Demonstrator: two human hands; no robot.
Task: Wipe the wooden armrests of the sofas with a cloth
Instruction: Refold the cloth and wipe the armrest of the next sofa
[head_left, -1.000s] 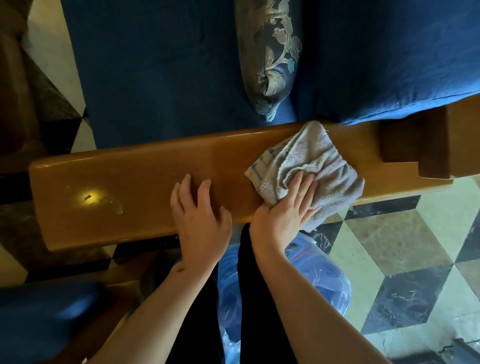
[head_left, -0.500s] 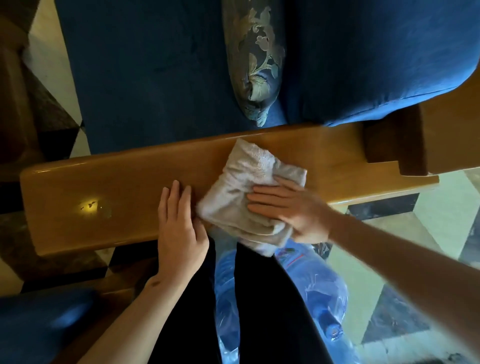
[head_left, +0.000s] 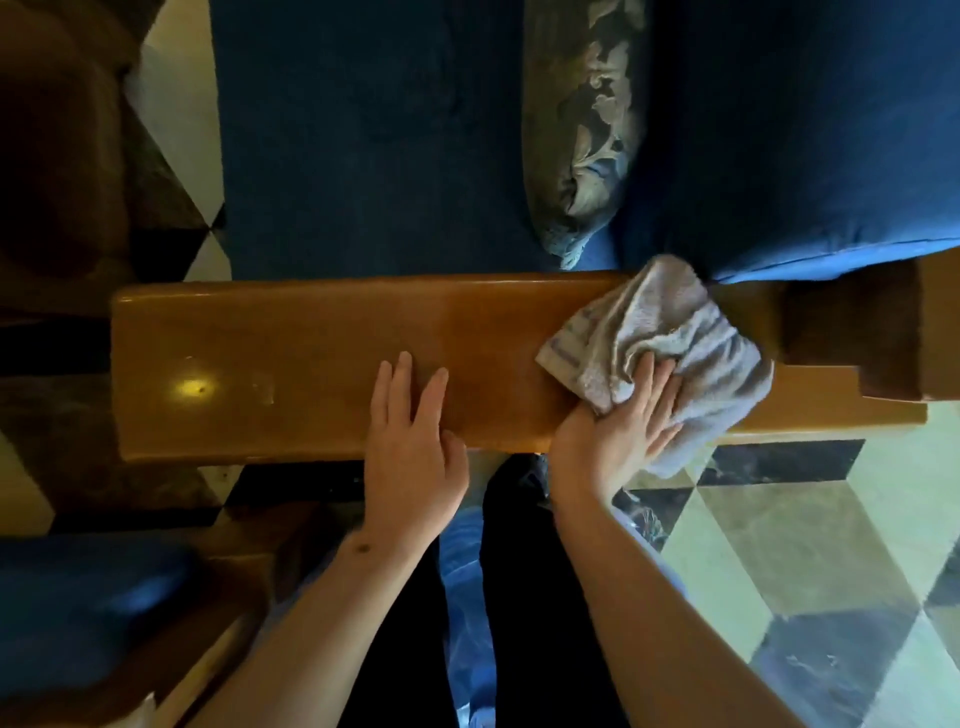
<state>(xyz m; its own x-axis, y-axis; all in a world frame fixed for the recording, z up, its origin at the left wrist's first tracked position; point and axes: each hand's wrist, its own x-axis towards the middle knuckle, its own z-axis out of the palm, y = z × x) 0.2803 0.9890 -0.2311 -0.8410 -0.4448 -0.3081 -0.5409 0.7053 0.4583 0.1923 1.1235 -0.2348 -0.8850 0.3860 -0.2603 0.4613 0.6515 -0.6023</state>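
A long glossy wooden armrest (head_left: 291, 364) runs across the view in front of the blue sofa seat. A crumpled grey cloth (head_left: 670, 338) lies on its right part, close to the back post. My right hand (head_left: 618, 436) presses flat on the cloth's near edge with straight fingers. My left hand (head_left: 410, 447) rests flat on the bare wood near the armrest's middle, fingers spread, apart from the cloth.
A patterned cushion (head_left: 582, 130) stands on the blue seat (head_left: 363, 145) beside a blue back cushion (head_left: 810, 135). A dark wooden post (head_left: 852, 327) ends the armrest at right. Blue plastic water bottles (head_left: 462, 582) lie by my legs on the chequered floor (head_left: 810, 535). Another sofa's armrest (head_left: 171, 649) is at lower left.
My right hand has swept the cloth from the armrest's middle back to the right end. My left hand stayed flat on the wood.
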